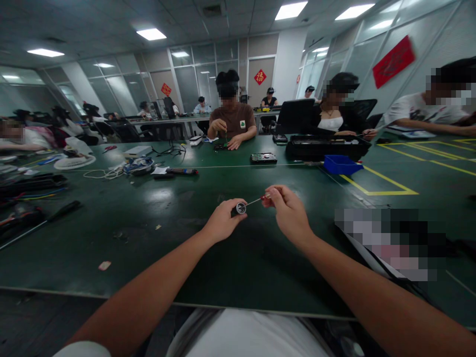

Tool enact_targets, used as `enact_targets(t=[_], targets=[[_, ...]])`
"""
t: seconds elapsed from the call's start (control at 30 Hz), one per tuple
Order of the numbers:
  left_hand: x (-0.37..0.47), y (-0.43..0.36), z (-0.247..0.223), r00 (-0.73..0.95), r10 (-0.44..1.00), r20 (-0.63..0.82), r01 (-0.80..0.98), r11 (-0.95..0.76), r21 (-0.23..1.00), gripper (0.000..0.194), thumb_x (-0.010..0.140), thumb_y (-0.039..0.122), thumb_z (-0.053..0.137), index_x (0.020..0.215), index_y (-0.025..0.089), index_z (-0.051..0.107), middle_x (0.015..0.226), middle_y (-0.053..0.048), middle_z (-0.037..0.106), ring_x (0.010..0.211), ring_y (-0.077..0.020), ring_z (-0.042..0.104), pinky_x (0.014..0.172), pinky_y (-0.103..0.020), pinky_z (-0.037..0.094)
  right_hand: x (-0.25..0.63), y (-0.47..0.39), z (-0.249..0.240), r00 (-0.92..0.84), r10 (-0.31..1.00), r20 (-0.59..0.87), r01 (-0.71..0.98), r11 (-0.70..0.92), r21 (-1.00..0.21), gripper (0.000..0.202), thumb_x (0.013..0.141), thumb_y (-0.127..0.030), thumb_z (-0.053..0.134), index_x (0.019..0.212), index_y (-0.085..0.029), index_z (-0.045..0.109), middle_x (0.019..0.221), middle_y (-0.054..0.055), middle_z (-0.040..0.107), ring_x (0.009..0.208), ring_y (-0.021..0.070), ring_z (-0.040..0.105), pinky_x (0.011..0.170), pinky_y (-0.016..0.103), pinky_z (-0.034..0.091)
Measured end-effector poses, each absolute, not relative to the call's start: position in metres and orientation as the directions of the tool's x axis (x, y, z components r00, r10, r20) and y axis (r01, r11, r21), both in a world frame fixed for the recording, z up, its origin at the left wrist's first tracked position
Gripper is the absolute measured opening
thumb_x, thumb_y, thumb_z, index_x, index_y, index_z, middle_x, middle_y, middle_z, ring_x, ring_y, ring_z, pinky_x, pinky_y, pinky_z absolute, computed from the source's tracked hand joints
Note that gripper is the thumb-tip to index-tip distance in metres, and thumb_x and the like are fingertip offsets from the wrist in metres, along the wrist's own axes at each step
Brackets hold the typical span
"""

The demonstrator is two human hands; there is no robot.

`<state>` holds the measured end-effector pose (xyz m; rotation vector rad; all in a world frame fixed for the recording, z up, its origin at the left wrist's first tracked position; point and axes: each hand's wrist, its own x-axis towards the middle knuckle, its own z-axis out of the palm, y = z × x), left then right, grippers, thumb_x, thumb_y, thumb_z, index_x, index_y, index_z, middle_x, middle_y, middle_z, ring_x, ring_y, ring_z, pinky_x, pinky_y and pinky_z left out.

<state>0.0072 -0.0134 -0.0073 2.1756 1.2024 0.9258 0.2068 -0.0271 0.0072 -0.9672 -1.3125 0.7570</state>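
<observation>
Above the green table, my left hand is closed around a small dark cylinder with a round, silvery open end. That end faces right and toward me; what the cylinder is I cannot make out. My right hand grips a screwdriver by its red handle. The thin metal shaft points left, and its tip reaches the cylinder's open end. Whether the tip touches a part inside is too small to tell. My fingers hide much of both things.
A circuit-board device and a dark-handled tool lie beyond my hands. Right of them are a blue bin and a long black tray. Cables and tools crowd the left. A co-worker sits opposite, working on a board.
</observation>
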Motion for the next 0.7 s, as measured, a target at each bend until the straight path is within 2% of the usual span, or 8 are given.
enact_targets(t=[0.07, 0.13, 0.3, 0.47, 0.7], targets=[[0.007, -0.012, -0.007, 0.384, 0.861, 0.332, 0.542, -0.502, 0.674, 0.027, 0.087, 0.019, 0.067, 0.114, 0.022, 0.066, 0.117, -0.004, 0.07, 0.11, -0.0243, 0.061, 0.1, -0.039, 0.043, 0.209, -0.019, 0.003, 0.103, 0.952, 0.289, -0.126, 0.301, -0.945, 0.028, 0.091, -0.048, 0.059, 0.086, -0.021, 0.061, 0.074, 0.003, 0.067, 0.064, 0.018, 0.065, 0.068, 0.038, 0.059], [0.007, -0.012, -0.007, 0.386, 0.863, 0.328, 0.555, -0.501, 0.665, 0.028, 0.087, 0.019, 0.067, 0.114, 0.022, 0.066, 0.117, -0.005, 0.07, 0.109, -0.0246, 0.06, 0.099, -0.04, 0.044, 0.21, -0.014, 0.001, 0.103, 0.969, 0.225, -0.204, 0.242, -0.949, 0.028, 0.089, -0.049, 0.061, 0.085, -0.021, 0.06, 0.071, 0.001, 0.065, 0.063, 0.017, 0.064, 0.069, 0.039, 0.059], [0.008, -0.012, -0.006, 0.372, 0.875, 0.31, 0.581, -0.48, 0.657, 0.03, 0.086, 0.017, 0.068, 0.116, 0.021, 0.066, 0.117, -0.005, 0.07, 0.11, -0.0242, 0.061, 0.1, -0.039, 0.045, 0.21, -0.019, 0.004, 0.198, 0.907, 0.372, -0.028, 0.384, -0.923, 0.027, 0.092, -0.049, 0.057, 0.091, -0.022, 0.06, 0.079, 0.002, 0.067, 0.068, 0.0167, 0.064, 0.068, 0.035, 0.055], [0.008, -0.013, -0.005, 0.367, 0.877, 0.311, 0.588, -0.477, 0.652, 0.031, 0.086, 0.018, 0.069, 0.117, 0.022, 0.067, 0.118, -0.004, 0.071, 0.109, -0.0238, 0.063, 0.1, -0.039, 0.045, 0.207, -0.03, 0.008, 0.135, 0.866, 0.482, 0.166, 0.46, -0.872, 0.024, 0.096, -0.045, 0.051, 0.096, -0.023, 0.06, 0.081, 0.003, 0.069, 0.072, 0.0185, 0.065, 0.069, 0.035, 0.053], [0.008, -0.013, -0.005, 0.358, 0.881, 0.311, 0.586, -0.471, 0.66, 0.034, 0.086, 0.019, 0.07, 0.12, 0.022, 0.066, 0.122, -0.005, 0.07, 0.113, -0.0245, 0.062, 0.101, -0.04, 0.045, 0.208, -0.038, 0.012, 0.052, 0.836, 0.547, 0.318, 0.505, -0.802, 0.023, 0.097, -0.043, 0.052, 0.098, -0.022, 0.062, 0.084, 0.004, 0.072, 0.074, 0.019, 0.068, 0.069, 0.033, 0.052]])
